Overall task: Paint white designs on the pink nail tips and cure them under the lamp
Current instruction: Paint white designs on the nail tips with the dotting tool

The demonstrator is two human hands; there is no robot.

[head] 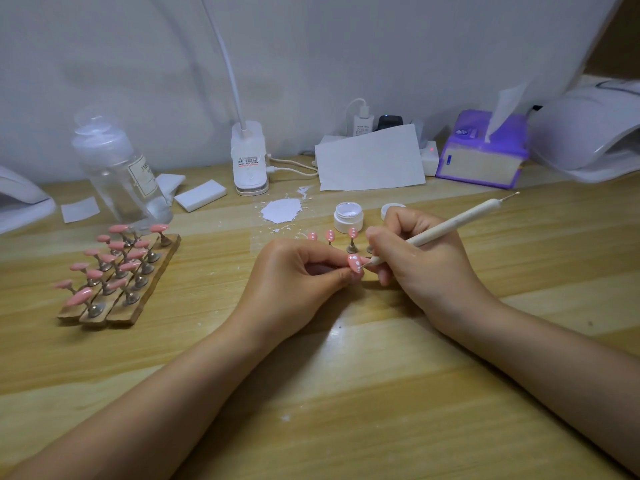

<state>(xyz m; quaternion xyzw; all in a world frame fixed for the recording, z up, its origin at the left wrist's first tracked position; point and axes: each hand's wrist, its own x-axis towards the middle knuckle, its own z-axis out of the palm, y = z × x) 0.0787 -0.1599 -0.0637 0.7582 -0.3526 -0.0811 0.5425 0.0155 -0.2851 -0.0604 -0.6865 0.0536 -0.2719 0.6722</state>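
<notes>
Nail tip in work: we see one pink nail tip [355, 264], already carrying white dots, pinched in the left hand [294, 282] just above the tabletop [346, 393], near the middle
Left fingers: curled, thumb and forefinger closed on the tip or its stand; which, we cannot tell
Right fingers: right hand [422, 265] wrapped pen-style around a white dotting tool [446, 227], its point touching the tip
Handling: we judge the tip very light, thin and stiff, its wet design easily smeared; hold by the stand or edges, never the painted face
Finished tips: three dotted tips [330, 235] upright on stands just behind the hands
Unpainted stock: plain pink tips on a wooden holder [121, 299], well to the left
Paint: open white gel pot [348, 216], lid [391, 209] beside it
Curing lamp: white lamp [588, 133] at far right
Surface: pale wood grain, spattered with a white spill [280, 210]
Room: draped white backdrop [138, 64], tissue pack [481, 150], clear bottle [121, 168]
</notes>
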